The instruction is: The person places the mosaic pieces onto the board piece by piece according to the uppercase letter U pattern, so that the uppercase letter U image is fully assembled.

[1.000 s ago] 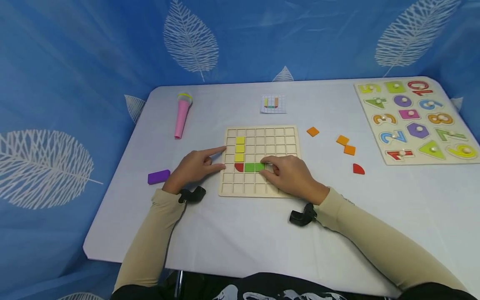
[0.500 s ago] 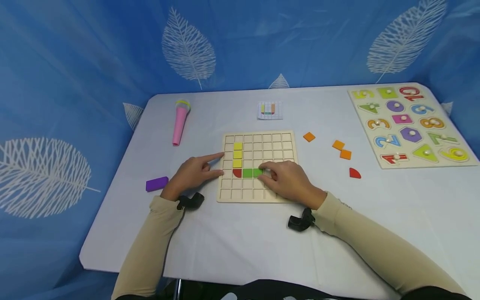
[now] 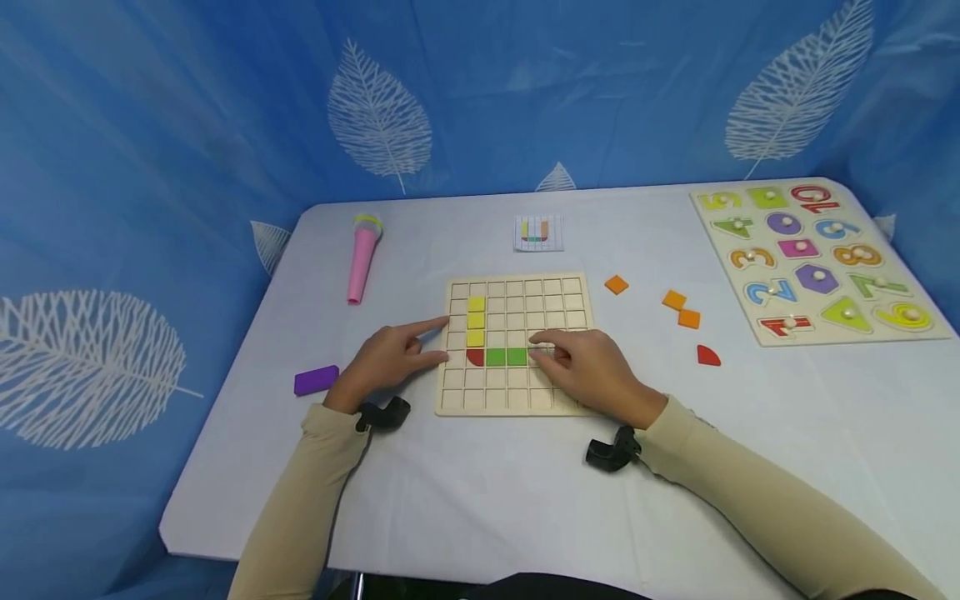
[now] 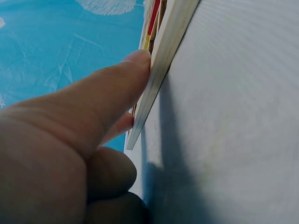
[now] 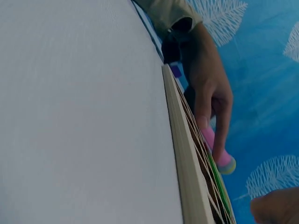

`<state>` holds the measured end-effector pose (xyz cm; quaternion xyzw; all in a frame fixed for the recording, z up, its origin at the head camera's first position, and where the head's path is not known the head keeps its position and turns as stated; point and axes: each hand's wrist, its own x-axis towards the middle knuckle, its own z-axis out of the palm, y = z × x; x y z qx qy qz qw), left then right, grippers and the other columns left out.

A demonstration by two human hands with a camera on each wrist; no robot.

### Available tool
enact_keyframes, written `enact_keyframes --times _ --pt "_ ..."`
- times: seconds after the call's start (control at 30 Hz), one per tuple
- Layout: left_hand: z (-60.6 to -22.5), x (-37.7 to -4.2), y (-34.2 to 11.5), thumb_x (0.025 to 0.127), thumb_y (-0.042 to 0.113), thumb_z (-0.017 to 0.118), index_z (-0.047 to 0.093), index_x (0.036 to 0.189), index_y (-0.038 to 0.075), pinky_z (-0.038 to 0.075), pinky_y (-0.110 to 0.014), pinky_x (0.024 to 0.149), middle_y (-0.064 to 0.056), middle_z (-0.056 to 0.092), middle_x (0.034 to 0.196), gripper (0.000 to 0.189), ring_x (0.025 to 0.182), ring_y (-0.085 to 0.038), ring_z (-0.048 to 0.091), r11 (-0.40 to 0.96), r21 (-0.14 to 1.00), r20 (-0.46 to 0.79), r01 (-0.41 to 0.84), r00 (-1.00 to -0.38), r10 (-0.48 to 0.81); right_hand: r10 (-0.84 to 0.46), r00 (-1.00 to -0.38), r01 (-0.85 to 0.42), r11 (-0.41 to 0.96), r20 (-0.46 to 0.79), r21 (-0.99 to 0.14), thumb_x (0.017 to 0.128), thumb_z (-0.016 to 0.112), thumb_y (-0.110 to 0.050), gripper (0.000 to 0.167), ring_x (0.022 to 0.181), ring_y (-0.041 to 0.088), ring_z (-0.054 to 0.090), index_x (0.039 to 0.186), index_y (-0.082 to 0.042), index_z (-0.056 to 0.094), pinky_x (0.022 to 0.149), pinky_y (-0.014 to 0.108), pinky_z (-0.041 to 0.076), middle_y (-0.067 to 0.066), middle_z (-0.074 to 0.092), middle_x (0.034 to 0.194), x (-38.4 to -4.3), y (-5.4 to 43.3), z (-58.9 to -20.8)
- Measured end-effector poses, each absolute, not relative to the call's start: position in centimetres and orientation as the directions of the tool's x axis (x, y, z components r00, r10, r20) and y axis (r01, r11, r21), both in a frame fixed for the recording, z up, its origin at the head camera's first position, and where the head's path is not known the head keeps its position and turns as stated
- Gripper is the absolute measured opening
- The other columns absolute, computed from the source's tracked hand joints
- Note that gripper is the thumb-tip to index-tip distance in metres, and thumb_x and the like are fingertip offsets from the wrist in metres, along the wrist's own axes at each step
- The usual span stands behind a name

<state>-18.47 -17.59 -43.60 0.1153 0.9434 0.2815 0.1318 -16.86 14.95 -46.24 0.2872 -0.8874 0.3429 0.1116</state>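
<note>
A wooden grid board lies on the white table, with a column of yellow square tiles in it. Below them, one row holds a red quarter-round tile and two green square tiles. My left hand touches the board's left edge with index finger and thumb extended, its other fingers curled. In the left wrist view the thumb rests against the edge. My right hand is over the board's right part, thumb and index fingertips apart just right of the green tiles, nothing visible between them.
Right of the board lie several orange square tiles and a red quarter-round tile. A pattern card lies behind it. A number-and-shape puzzle sits far right; a pink toy microphone and purple block are left.
My right hand's fingertips have drawn off the second green tile, slightly to the right. My left hand stays at the board's edge. The head view has shifted, so the table sits lower.
</note>
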Motion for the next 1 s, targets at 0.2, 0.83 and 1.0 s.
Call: enact_keyframes --times 0.2,0.83,1.0 --pt "-43.9 -17.7 -17.8 0.093 0.041 0.076 0.054 0.151 0.024 0.029 -0.029 0.052 0.003 0.038 0.061 0.065 0.054 -0.014 0.036 0.817 0.556 -0.174 0.156 -0.939 0.297 -0.362 -0.799 -0.594 0.599 0.481 -0.537 0.088 0.081 -0.016 0.015 0.051 0.003 0.032 0.103 -0.013 0.079 0.050 0.026 0.031 -0.015 0.036 0.057 -15.9 18.7 -46.9" --pt "-43.3 -18.2 -17.5 0.093 0.037 0.076 0.055 0.150 0.021 0.027 -0.029 0.052 0.004 0.037 0.061 0.063 0.054 -0.013 0.034 0.809 0.552 -0.137 0.203 -0.935 0.328 -0.216 -0.920 -0.356 0.811 0.328 -0.464 0.088 0.081 -0.014 0.019 0.054 0.011 0.037 0.107 -0.010 0.079 0.052 0.026 0.028 -0.008 0.040 0.059 -14.3 31.2 -44.6" --pt "-43.5 -18.1 -17.6 0.094 0.039 0.076 0.054 0.151 0.022 0.028 -0.028 0.051 0.003 0.038 0.062 0.064 0.055 -0.013 0.035 0.810 0.555 -0.152 0.190 -0.934 0.323 -0.231 -0.951 -0.305 0.818 0.207 -0.487 0.093 0.078 -0.018 0.022 0.056 0.013 0.040 0.114 -0.013 0.078 0.051 0.028 0.030 -0.006 0.042 0.061 -14.1 32.8 -44.5"
